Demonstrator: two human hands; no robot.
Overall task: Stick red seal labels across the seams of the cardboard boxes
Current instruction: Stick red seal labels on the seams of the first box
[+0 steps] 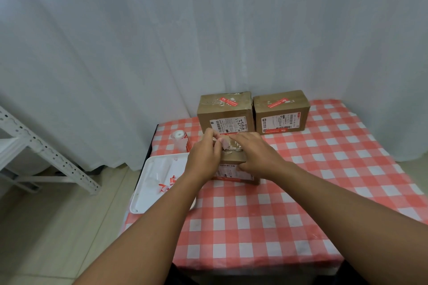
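A small cardboard box (234, 170) stands near the table's middle, mostly hidden by my hands. My left hand (203, 152) pinches a seal label (224, 144) at the box's top left, its pale side showing. My right hand (257, 152) lies flat over the box top, thumb down its front face. Behind stand two more cardboard boxes, the left one (225, 111) and the right one (281, 112), each with a red seal label (229, 101) (279, 102) on its taped top seam.
A white tray (157, 183) with red-and-white label scraps (168, 185) overhangs the table's left edge. A roll of labels (181, 140) stands behind it. The red-checked tablecloth (301, 203) covers the table. A white metal rack (34, 146) stands on the floor at left; white curtains hang behind.
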